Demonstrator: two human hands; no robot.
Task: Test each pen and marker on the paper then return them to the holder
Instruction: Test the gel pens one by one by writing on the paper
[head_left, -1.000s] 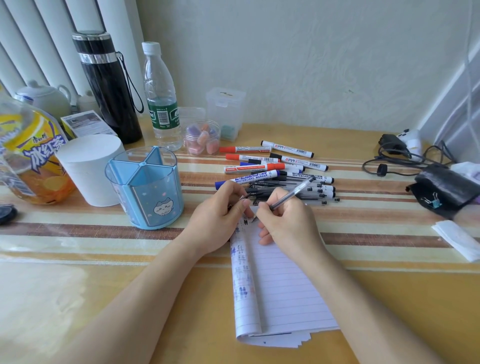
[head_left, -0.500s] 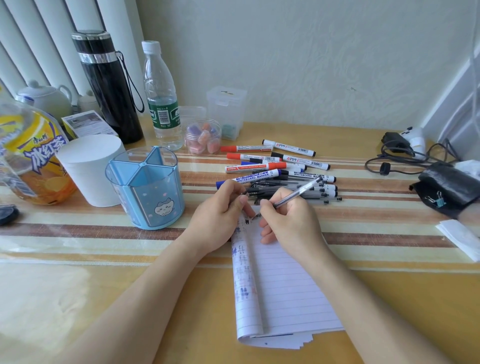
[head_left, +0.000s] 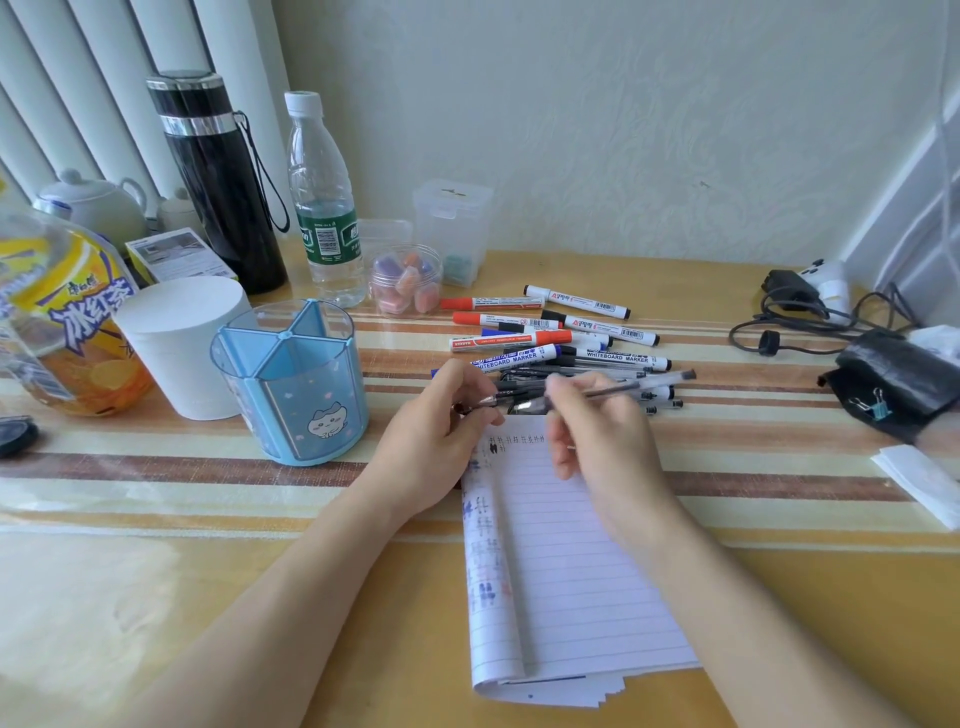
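Far left, table edge: orange drink bottle (head_left: 67, 322), white teapot (head_left: 93, 205) behind it. A white cylinder (head_left: 182, 343) stands just beside the blue holder (head_left: 291, 384). The holder is upright with divided compartments and sits left of the hands. Behind them are a black flask (head_left: 218, 176) and a water bottle (head_left: 324, 208), both upright against the wall.

Centre: the left hand (head_left: 441, 431) rests at the top left corner of the paper (head_left: 571, 571). Its grip is closed, with the fingertips pinching a small dark-and-silver piece, probably a pen cap (head_left: 480, 402); blur makes this uncertain. The paper is a lined pad lying flat on the table (head_left: 156, 597). Its left margin is curled and covered in small ink test marks, with a short row of marks along the top line.

The right hand (head_left: 597, 441) hovers over the top of the pad, fingers curled, its grip closed round a clear-barrelled pen (head_left: 639, 384). The pen lies nearly level, raised off the page, its back end pointing right over the pile and its tip toward the left hand.

Just beyond both hands is a loose pile of markers (head_left: 550, 338) in red, blue and black, with thin pens beneath, all lying flat on the table outside the holder.

Right: tangled cables (head_left: 810, 322), a black pouch (head_left: 893, 379) with a binder clip (head_left: 872, 408), and a folded white tissue (head_left: 919, 483).
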